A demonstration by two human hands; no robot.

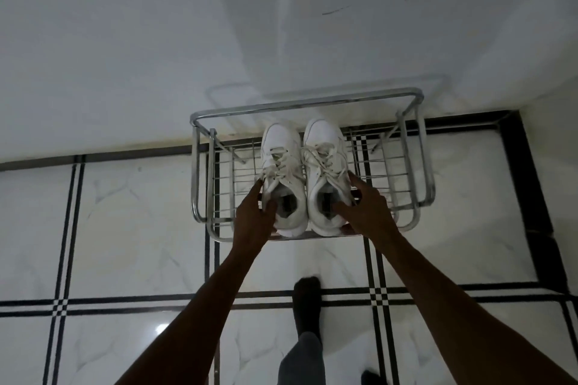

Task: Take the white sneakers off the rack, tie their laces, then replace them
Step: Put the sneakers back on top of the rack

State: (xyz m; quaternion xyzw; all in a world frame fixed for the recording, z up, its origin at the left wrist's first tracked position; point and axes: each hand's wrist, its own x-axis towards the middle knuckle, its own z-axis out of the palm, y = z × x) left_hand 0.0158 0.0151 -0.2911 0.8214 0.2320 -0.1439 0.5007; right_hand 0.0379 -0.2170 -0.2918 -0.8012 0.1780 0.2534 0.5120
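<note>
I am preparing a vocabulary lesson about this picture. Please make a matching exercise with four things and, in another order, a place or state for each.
Things:
1. white lace-up sneakers
2. chrome wire shoe rack
3. left hand
4. dark-socked foot

Descriptions:
a. stands against the wall
b. on the tiled floor, before the rack
c. side by side on the rack, toes to the wall
d. thumb inside the left shoe's opening

Pairs: 1-c, 2-a, 3-d, 4-b

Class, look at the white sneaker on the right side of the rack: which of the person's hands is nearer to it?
Right. The right hand grips that right sneaker at its collar, while the left hand holds the other sneaker beside it.
</note>
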